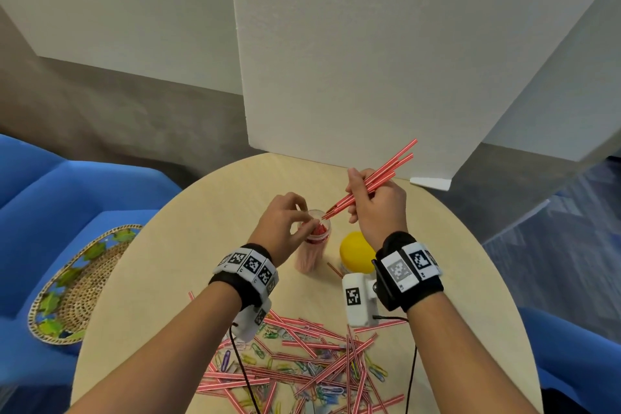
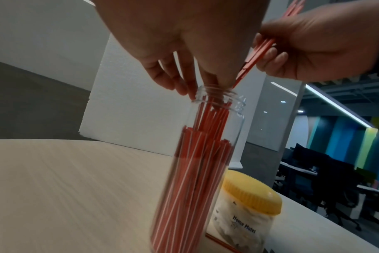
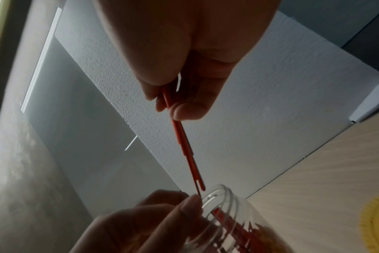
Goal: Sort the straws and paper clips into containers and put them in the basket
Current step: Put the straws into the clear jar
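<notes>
Straws, a small bundle, sit pinched in the right hand's closed grip, tips at the mouth of the crowded clear jar. The left hand curls round its neck. Tips may snag on the rim or packed straws, splaying out or tipping the jar on the surface.

red-white striped straws, yellow lid

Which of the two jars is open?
The tall clear jar holding straws has no lid; the shorter jar beside it wears a yellow lid.
</notes>
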The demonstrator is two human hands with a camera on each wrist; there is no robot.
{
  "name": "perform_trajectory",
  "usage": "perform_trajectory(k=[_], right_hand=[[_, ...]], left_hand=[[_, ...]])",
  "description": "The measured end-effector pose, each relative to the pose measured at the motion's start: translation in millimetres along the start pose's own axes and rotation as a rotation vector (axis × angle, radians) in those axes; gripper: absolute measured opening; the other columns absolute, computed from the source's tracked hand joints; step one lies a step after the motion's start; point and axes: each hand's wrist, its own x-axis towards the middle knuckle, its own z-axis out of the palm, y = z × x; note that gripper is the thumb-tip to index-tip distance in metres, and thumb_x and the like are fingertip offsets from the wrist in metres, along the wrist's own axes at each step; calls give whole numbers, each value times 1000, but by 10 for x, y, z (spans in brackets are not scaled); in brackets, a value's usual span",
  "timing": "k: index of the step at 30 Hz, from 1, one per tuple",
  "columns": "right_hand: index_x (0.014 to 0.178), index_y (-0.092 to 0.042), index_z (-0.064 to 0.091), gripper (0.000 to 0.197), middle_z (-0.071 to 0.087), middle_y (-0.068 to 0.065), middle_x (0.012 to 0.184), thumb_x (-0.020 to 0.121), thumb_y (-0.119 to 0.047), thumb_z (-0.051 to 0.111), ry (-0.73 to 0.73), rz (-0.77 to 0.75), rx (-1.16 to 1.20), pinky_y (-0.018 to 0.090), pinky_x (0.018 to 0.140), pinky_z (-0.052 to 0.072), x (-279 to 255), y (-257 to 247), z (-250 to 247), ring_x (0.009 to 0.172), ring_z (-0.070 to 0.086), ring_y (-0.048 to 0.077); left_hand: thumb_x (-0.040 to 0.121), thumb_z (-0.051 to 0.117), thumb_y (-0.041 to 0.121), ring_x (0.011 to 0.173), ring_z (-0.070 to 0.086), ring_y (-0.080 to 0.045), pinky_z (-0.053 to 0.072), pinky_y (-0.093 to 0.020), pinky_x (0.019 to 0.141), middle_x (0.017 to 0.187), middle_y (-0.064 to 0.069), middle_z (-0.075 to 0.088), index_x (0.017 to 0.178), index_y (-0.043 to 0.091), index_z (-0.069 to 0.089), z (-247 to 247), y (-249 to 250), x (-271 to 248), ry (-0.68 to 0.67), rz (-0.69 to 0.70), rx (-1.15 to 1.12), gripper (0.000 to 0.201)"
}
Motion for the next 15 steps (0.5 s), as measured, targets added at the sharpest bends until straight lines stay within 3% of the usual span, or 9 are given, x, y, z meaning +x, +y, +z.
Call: perform_trajectory(k=[2,4,7,9,11,13,15], right_hand=[[77,-12,65,36,62,0,63,98,-39,55,-24,-8,-16,28,50,53,12,11,46,47,60,14],[73,-15,66,36,62,-3,61,96,-41,57,-49,-31,-51,33,55,55,32,32,81,49,60,13],[68,-19,65,36,57,-10,57,95,-42,58,-129,-47,-147,29,67,53,58,80,137,54,58,9],[70,-19,67,33,59,-11,61,92,-43,62,-198,-40,-190,27,70,52,63,124,197,59,59,7],[75,-19,70,26,65,-9,69,88,-41,68,-289,-22,-234,23,73,53,69,195,259,67,62,3],[79,-21,71,16,69,-9,77,85,-36,73,-369,-1,-265,24,75,55,62,240,287,74,65,2],[80,-24,70,8,69,-8,81,83,-29,75,-354,-49,-271,28,71,57,61,230,260,75,67,7]], left_hand=[[93,61,36,94,49,-11,42,-28,85,104,4,60,92,18,77,20,-26,-21,-27,15,28,24],[97,56,28,99,54,-9,44,-25,87,107,6,63,107,20,71,12,-52,-61,13,-12,-58,20],[90,48,6,102,58,-2,43,-14,88,109,10,65,121,24,58,18,-132,-175,109,-216,-338,38],[79,51,1,107,57,-6,45,-22,93,114,7,64,126,23,56,70,-222,-262,34,-347,-368,53],[72,64,7,119,51,-14,43,-33,102,128,1,56,131,23,52,164,-342,-354,-180,-428,-202,62],[70,75,28,131,41,-21,39,-38,107,142,0,42,135,28,48,260,-465,-460,-376,-491,69,70],[66,80,51,137,31,-24,38,-43,108,150,-1,29,139,34,41,320,-561,-573,-484,-591,290,84]])
